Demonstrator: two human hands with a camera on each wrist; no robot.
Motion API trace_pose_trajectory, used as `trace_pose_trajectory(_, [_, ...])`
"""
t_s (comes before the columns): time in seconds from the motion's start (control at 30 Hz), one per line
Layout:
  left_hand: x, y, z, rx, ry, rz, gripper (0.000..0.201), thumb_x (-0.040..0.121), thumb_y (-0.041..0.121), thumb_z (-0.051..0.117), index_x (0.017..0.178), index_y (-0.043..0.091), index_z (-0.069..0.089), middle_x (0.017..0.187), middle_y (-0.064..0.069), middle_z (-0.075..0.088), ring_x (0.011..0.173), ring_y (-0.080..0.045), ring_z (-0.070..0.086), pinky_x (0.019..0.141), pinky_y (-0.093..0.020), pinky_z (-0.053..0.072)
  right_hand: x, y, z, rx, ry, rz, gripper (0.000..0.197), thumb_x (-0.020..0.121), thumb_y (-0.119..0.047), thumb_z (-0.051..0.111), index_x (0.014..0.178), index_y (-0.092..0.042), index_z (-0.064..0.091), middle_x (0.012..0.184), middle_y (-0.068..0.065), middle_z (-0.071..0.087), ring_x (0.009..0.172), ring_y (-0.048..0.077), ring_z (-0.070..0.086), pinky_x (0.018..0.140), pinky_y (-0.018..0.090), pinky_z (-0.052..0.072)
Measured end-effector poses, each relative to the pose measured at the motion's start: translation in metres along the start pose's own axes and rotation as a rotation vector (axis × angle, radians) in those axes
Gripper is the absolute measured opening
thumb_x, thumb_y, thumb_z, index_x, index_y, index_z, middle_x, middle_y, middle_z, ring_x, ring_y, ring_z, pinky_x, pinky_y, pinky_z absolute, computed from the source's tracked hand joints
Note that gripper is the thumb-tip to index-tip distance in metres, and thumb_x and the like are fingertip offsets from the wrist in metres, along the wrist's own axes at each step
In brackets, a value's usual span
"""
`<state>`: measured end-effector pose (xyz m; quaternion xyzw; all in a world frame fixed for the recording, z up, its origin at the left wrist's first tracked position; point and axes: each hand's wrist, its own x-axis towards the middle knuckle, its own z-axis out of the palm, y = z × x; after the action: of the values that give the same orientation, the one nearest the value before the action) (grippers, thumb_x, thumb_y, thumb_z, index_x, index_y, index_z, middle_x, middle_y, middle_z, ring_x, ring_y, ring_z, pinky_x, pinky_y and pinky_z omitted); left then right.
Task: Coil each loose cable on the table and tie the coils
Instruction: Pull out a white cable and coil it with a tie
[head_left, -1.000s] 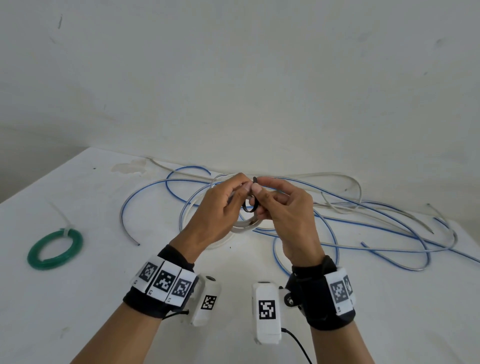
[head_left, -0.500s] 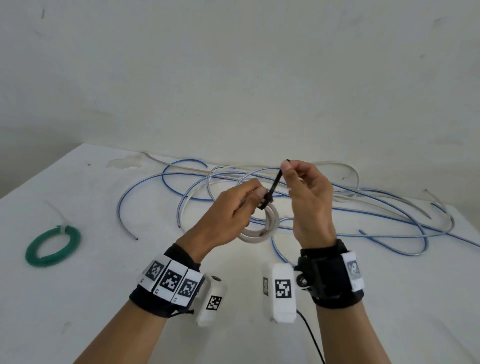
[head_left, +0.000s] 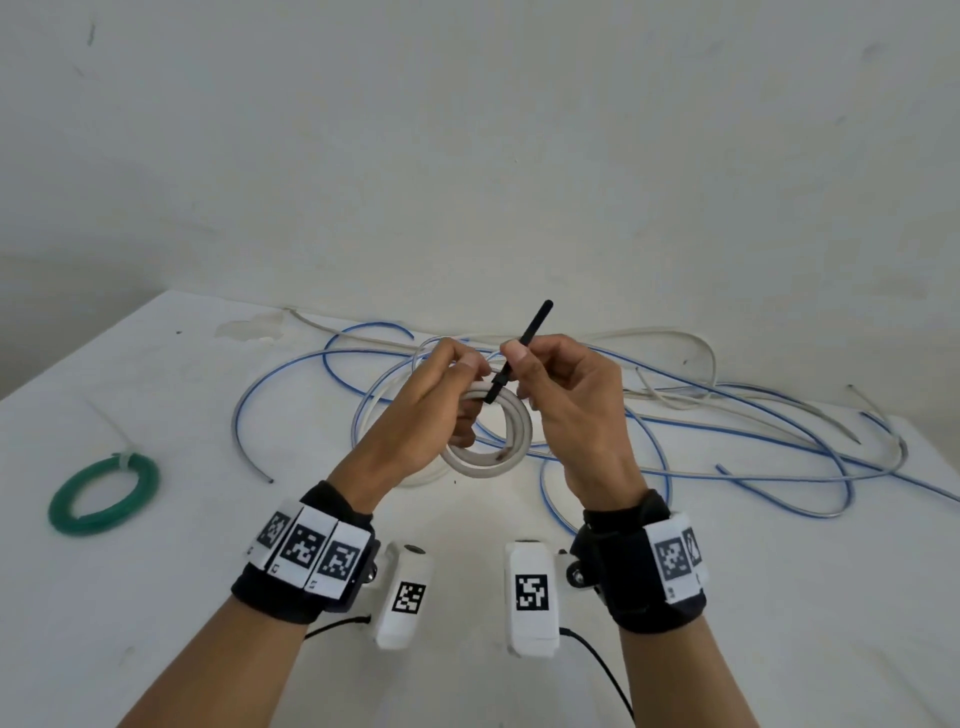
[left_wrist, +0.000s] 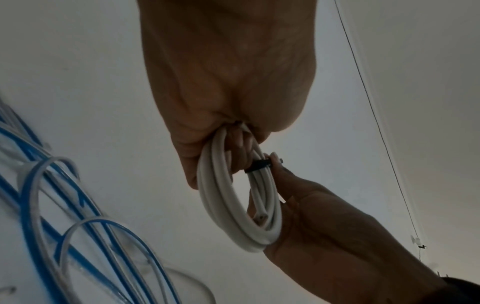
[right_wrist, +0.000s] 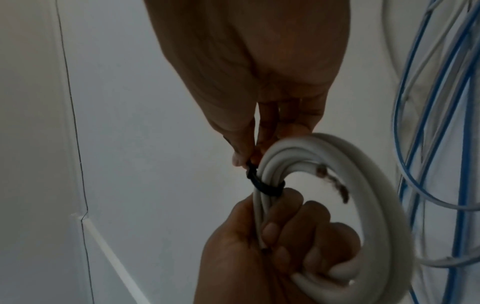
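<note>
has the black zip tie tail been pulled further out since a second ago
Yes. The black zip tie tail now sticks up well past the right hand, above the loose blue cables behind; before, it barely showed between the fingertips.

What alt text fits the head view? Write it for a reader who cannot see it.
Above a white table, the left hand holds a white cable coil while the right hand pulls a black zip tie tight around it. Loose blue and white cables lie behind; a tied green coil sits far left.
</note>
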<state>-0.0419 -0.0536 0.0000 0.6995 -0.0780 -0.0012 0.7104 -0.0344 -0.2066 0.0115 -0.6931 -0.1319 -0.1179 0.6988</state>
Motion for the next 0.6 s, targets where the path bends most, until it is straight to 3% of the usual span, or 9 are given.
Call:
trace_pose_trajectory(0.13, [-0.0017,0.0011,0.0000,0.054,-0.020,0.050,0.022,0.111,0.024,0.035,0.096,0.012,0.047,0.063,0.007,0.027,0.054,-0.012,0.025,0.048,-0.025,0.027,-0.0009,0.0008,0.0039,-0.079,-0.035,-0.061,0.011,0.097,-0.020,0.069,0.090,-0.012,0.074,0.080,-0.003,0.074,0.072,0.012,0.063,0.072,0.029,0.052])
trace_pose_trajectory(0.27, [-0.0035,0.0010,-0.0002,0.112,-0.069,0.112,0.027,0.110,0.026,0.036,0.089,0.012,0.043,0.061,0.015,0.031,0.051,-0.006,0.030,0.047,-0.021,0.031,0.0003,0.0055,0.0052,-0.168,0.004,-0.107,0.010,0.096,-0.022,0.069,0.091,-0.015,0.074,0.082,-0.001,0.076,0.081,0.023,0.070,0.078,0.042,0.053])
trace_pose_trajectory(0.43, [-0.0038,-0.0015,-0.0021,0.220,-0.042,0.166,0.025,0.110,0.030,0.036,0.107,0.013,0.054,0.058,0.014,0.043,0.053,-0.010,0.038,0.049,-0.025,0.036,0.0005,0.0067,0.0033,-0.156,-0.015,-0.111,0.010,0.097,-0.022,0.069,0.092,-0.015,0.074,0.081,-0.001,0.075,0.081,0.027,0.068,0.077,0.042,0.052])
trace_pose_trajectory(0.5, [-0.0047,-0.0015,-0.0020,0.309,-0.012,0.208,0.022,0.110,0.029,0.036,0.111,0.016,0.054,0.058,0.010,0.050,0.052,-0.017,0.040,0.048,-0.029,0.038,0.0009,0.0069,0.0027,-0.165,-0.032,-0.116,0.011,0.097,-0.021,0.068,0.091,-0.014,0.074,0.078,-0.002,0.074,0.075,0.021,0.066,0.074,0.041,0.051])
trace_pose_trajectory(0.6, [-0.0036,-0.0016,-0.0025,0.306,-0.006,0.225,0.016,0.110,0.027,0.036,0.113,0.021,0.051,0.078,0.005,0.056,0.053,-0.018,0.039,0.046,-0.028,0.035,0.0005,0.0073,0.0025,-0.143,-0.039,-0.123,0.010,0.097,-0.020,0.068,0.091,-0.015,0.073,0.074,-0.005,0.071,0.068,0.009,0.062,0.070,0.032,0.048])
